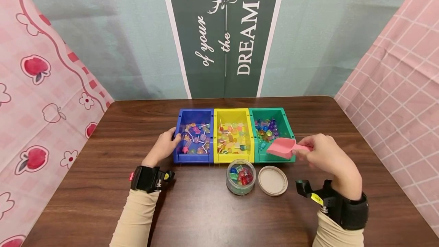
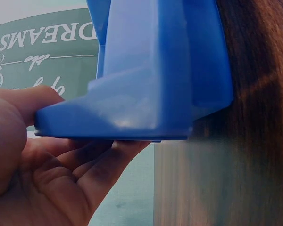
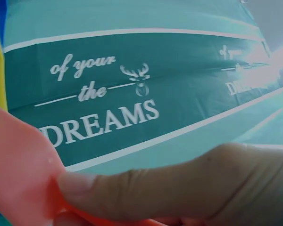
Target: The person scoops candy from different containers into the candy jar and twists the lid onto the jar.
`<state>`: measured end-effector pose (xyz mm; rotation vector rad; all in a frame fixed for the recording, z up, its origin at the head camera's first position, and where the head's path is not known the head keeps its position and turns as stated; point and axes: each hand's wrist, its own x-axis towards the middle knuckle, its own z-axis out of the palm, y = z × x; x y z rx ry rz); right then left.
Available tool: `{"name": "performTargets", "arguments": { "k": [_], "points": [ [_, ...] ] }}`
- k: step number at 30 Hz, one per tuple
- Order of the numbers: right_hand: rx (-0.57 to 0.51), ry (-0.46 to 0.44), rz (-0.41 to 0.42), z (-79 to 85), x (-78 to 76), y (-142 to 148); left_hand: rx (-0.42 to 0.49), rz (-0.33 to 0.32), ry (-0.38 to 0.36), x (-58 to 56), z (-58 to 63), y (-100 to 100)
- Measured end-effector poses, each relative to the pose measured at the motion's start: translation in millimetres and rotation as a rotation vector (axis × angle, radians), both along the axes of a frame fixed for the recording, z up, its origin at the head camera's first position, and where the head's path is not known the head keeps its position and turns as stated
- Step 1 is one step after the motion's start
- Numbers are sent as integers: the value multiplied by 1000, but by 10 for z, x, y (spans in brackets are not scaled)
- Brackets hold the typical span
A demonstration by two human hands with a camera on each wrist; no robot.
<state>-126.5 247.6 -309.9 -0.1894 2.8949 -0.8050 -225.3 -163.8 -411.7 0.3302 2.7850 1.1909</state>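
Note:
My right hand (image 1: 324, 152) pinches the handle of a pink scoop (image 1: 282, 148), thumb on top; the scoop's bowl is over the front of the green bin (image 1: 274, 158). Beads in several colours (image 1: 266, 129) lie in that bin. At the left, my left hand (image 1: 162, 146) grips the side wall of the blue bin (image 1: 193, 158). The left wrist view shows its thumb and fingers on either side of the blue wall (image 2: 132, 106). Small lollipop-like charms (image 1: 196, 134) fill the blue bin's floor. Between these two stands a yellow bin (image 1: 234, 158) with similar charms.
In front of the bins stands a clear jar (image 1: 241, 190) holding red, green and blue pieces. Its likely lid, a pale round disc (image 1: 273, 181), lies to the right. The wooden table (image 1: 212, 220) meets a printed backdrop (image 1: 144, 48) behind and pink cloths at both sides.

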Motion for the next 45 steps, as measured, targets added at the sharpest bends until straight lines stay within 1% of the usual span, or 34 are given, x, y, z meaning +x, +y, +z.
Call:
{"name": "performTargets", "arguments": {
  "k": [3,9,14,18,24,38,41,45],
  "points": [
    [4,0,-38,-36,-68,-39,-1,4,0,-4,4,-1],
    [17,-18,-153,-130,-178,-130,-11,5,17,-20,10,-4],
    [55,-54,-206,-192,-237,-169,-6,7,6,-19,4,-8],
    [77,-74,-222,-229,-276,-182,-8,2,11,-23,-5,-13],
    [102,-73,-236,-279,-325,-206,-4,0,4,-22,-1,-8],
    [90,-99,-252,-389,-424,-264,1,5,0,-6,15,-4],
    [82,-102,-270,-418,-440,-292,0,4,1,-2,14,-2],
    [82,-103,-317,-463,-464,-338,1,2,7,1,20,0]
  ]
}}
